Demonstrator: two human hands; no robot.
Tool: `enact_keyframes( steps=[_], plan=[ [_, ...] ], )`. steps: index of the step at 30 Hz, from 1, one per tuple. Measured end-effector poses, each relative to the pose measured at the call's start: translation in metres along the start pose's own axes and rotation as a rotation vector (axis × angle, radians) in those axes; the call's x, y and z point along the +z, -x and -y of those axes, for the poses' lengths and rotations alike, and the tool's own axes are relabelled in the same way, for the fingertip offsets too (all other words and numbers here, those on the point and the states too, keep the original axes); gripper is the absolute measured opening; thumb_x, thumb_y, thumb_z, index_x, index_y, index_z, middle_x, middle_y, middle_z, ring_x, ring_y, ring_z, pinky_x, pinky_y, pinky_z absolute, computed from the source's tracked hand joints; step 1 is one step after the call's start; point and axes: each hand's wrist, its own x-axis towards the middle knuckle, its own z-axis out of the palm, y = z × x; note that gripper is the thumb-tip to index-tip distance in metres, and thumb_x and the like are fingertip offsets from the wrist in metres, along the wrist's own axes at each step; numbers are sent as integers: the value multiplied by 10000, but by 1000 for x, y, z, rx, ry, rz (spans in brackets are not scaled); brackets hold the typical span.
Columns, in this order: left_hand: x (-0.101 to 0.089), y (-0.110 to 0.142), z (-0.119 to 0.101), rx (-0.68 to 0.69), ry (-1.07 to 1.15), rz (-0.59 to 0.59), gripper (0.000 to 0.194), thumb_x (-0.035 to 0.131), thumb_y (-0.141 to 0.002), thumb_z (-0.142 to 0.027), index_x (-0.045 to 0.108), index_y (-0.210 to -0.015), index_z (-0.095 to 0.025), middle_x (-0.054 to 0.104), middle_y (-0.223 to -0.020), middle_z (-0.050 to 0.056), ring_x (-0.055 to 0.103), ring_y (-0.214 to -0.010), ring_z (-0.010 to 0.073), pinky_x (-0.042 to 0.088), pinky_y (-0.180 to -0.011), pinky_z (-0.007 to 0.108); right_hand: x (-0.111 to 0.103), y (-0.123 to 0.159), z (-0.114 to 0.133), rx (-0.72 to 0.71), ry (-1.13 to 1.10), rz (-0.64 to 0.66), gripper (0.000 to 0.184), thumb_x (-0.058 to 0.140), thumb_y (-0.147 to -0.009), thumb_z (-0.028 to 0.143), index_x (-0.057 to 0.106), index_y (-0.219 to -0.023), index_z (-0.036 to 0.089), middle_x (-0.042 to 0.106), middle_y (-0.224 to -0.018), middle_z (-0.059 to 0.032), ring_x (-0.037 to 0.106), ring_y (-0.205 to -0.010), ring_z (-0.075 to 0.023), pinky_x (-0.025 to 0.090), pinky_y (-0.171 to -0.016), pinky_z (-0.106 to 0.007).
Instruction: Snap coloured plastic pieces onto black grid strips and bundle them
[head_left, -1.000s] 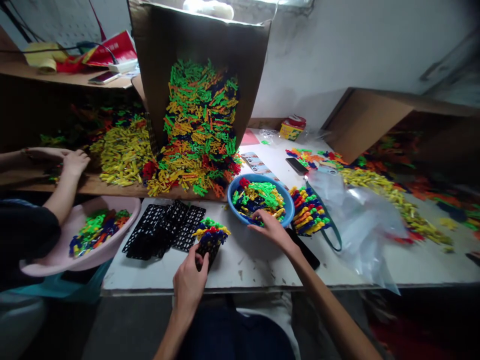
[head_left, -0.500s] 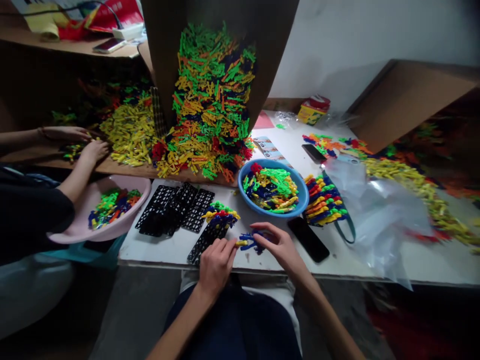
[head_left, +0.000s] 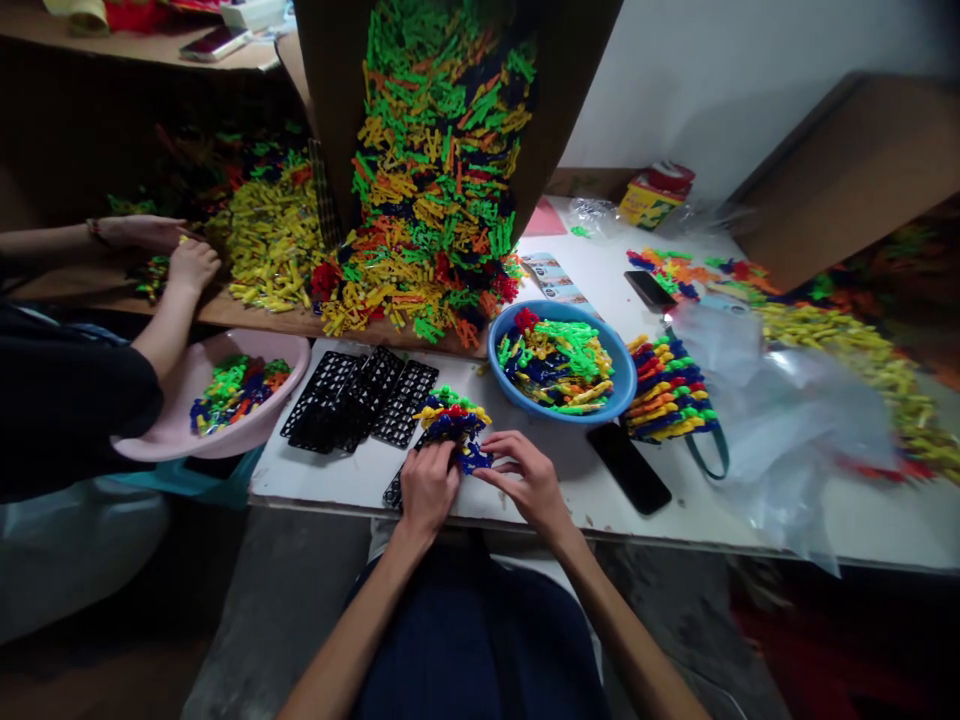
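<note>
My right hand pinches a small dark-blue plastic piece between thumb and fingers, close beside my left hand. Over the lower part of a black perforated grid lies my left hand, its fingers bent and pressed together; whatever they hold is hidden. Rows of green, yellow, red and blue plastic pieces stand on the far end of that grid. A blue basin full of similar pieces sits behind my right hand.
More black grids lie to the left. Right of the basin are a black phone, a loaded colourful stack and clear plastic bags. A co-worker's hands are at a yellow heap, above a pink basin.
Both hands have come closer together and moved over the grid's edge. The blue piece has shifted left toward the grid, and the yellow piece at my left fingertips is out of sight. The view has tilted down.
</note>
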Motion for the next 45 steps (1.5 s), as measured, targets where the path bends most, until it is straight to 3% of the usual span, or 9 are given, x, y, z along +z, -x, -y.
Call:
enact_keyframes(
  steps=[6, 12, 24, 29, 33, 36, 39, 42, 45],
  plan=[
    [0, -5, 3, -24, -35, 123, 251, 632, -844, -248, 673, -1079, -172, 748, -964, 105, 686, -898, 263, 459, -862, 385, 9, -2, -10, -168, 296, -83, 201, 703, -868, 408, 677, -876, 209, 618, -797, -29, 596, -684, -149, 553, -692, -283],
    [0, -5, 2, -71, -71, 151, 254, 551, -914, -307, 698, -1068, -170, 756, -940, 112, 697, -888, 268, 426, -878, 400, 18, -5, -19, -273, 280, -94, 210, 623, -938, 312, 662, -1138, 261, 651, -1004, -49, 627, -711, -131, 552, -749, -278],
    [-3, -17, -8, -219, -29, 251, 377, 397, -986, -322, 729, -931, -152, 759, -797, 135, 719, -792, 282, 404, -913, 457, 34, -25, -36, -338, 485, -313, 124, 685, -885, 340, 746, -969, 272, 498, -1144, -78, 529, -1010, -231, 464, -929, -425],
    [-12, -1, 12, -123, 59, 152, 274, 481, -947, -262, 680, -1116, -179, 754, -919, 99, 698, -849, 250, 497, -800, 375, 35, -20, -35, -322, 445, -306, 145, 686, -885, 330, 733, -1020, 305, 496, -1219, -68, 512, -1075, -236, 454, -952, -412],
    [-15, 31, 32, 21, 28, -86, 276, 529, -926, -269, 647, -1167, -203, 672, -1185, 112, 621, -1096, 270, 513, -925, 421, 6, -22, -32, -310, 381, -417, 205, 600, -931, 297, 684, -1118, 295, 568, -1186, -65, 537, -1114, -236, 452, -955, -398],
    [-9, 50, 26, 107, 50, -106, 338, 545, -915, -260, 603, -1242, -194, 613, -1271, 127, 576, -1178, 279, 521, -962, 440, -40, -40, -32, -260, 471, -517, 208, 521, -939, 235, 687, -1063, 255, 630, -1100, -67, 556, -1096, -244, 415, -988, -421],
    [-11, 49, 4, 119, 146, -132, 316, 535, -919, -220, 584, -1230, -194, 612, -1254, 115, 580, -1163, 252, 532, -951, 414, -89, -68, -38, -111, 668, -370, 286, 488, -882, 144, 698, -1056, 232, 658, -1117, -75, 552, -1092, -264, 396, -978, -431],
    [-30, 12, -14, 144, 303, -267, 189, 493, -923, -137, 606, -1057, -210, 668, -1036, 68, 619, -1003, 201, 530, -890, 357, -122, -93, -46, 54, 893, -87, 298, 560, -824, 136, 720, -1057, 231, 670, -1116, -81, 547, -1073, -283, 395, -950, -423],
    [-54, -67, -26, 276, 342, -277, 202, 486, -903, -114, 622, -1005, -222, 679, -996, 55, 608, -984, 202, 502, -898, 350, -132, -111, -50, 75, 991, 111, 171, 655, -806, 206, 756, -944, 207, 672, -1041, -106, 565, -1025, -285, 412, -904, -389]
  ],
)
